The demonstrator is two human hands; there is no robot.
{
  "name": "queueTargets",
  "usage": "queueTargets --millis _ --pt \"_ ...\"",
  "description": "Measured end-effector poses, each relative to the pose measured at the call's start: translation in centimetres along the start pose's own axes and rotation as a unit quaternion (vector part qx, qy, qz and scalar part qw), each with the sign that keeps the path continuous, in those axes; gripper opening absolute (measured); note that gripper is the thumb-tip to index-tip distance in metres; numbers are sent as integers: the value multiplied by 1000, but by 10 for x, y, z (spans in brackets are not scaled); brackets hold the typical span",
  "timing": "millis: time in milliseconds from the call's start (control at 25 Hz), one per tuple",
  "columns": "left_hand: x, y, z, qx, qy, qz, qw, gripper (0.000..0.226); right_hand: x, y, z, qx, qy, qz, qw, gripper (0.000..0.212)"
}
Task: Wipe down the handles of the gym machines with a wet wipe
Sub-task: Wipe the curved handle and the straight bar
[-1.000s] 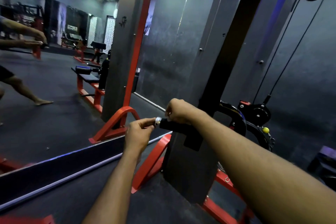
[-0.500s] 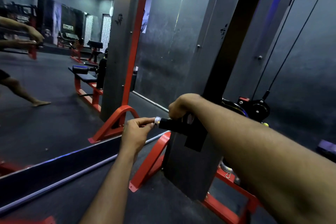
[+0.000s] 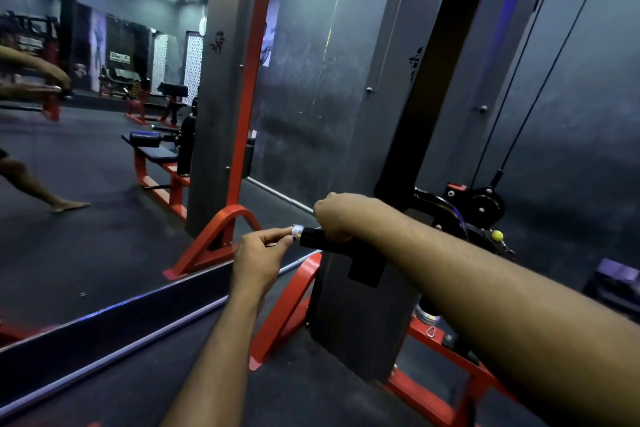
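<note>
A black rubber machine handle [image 3: 313, 238] with a silver end cap [image 3: 296, 231] sticks out to the left in front of the grey weight-stack cover [image 3: 363, 315]. My left hand [image 3: 261, 255] pinches the silver cap with thumb and fingertips. My right hand [image 3: 337, 215] curls over the handle from above, just right of the cap. No wet wipe shows; whatever lies under the right palm is hidden.
The red machine frame [image 3: 287, 308] stands on the dark rubber floor. A cable and pulley [image 3: 483, 206] sit at the right. A wall mirror at the left reflects benches [image 3: 156, 152] and a person's arms and leg.
My right hand has slid a little to the left along the handle toward the cap. The left hand keeps its pinch on the cap. The view has shifted slightly.
</note>
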State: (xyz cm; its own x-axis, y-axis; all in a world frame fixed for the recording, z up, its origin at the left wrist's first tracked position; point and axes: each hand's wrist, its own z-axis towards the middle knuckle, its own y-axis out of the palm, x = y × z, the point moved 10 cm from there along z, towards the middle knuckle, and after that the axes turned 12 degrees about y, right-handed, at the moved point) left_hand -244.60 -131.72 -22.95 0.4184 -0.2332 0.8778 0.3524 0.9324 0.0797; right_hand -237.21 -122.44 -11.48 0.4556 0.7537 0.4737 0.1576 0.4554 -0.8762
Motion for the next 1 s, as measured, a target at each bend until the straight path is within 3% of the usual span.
queueTargets --millis 280,440,600,760,1000 --pt "6 -4 -11 99 -5 64 993 22 -1 3 -54 159 -69 -34 984 16" --pt "20 9 -24 136 -2 49 989 35 19 -1 -88 143 -50 67 986 17" --pt "80 43 -58 138 125 56 981 43 70 7 -130 139 16 184 973 16" --pt "140 104 -113 38 231 12 972 39 135 29 -179 161 87 253 950 19" --pt "120 179 -162 -152 203 34 967 27 202 84 -223 179 170 369 896 18"
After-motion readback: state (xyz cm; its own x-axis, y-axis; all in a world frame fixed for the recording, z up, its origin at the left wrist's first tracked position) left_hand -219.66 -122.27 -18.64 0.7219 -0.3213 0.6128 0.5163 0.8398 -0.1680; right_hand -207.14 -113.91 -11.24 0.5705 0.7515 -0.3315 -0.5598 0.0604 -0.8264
